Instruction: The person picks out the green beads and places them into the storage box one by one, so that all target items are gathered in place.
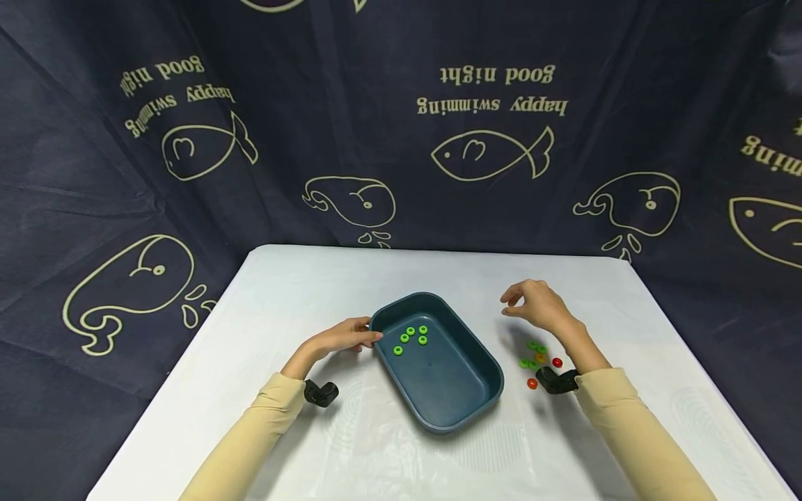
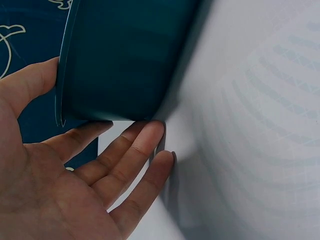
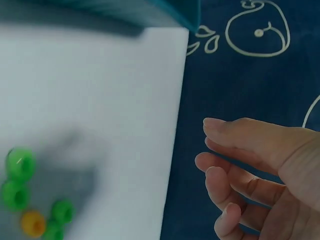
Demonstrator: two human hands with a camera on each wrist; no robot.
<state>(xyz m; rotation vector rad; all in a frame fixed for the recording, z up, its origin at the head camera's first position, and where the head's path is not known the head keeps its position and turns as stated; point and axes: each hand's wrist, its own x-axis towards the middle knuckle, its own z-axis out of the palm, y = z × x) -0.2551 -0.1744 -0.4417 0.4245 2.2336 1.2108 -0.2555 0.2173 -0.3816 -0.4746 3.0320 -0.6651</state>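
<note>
In the head view, the tray (image 1: 438,379), lower centre, holds five green beads (image 1: 404,338); four green, an orange bead (image 1: 541,358) and two reddish ones (image 1: 557,362) lie outside on the worktop (image 1: 313,278), lower right, so gathering looks partway along. Its long axis runs upper left to lower right. Left wrist: the left grip (image 2: 65,180) pinches its end. Right wrist: the right grip (image 3: 267,192) is slightly parted, holding nothing.
</note>
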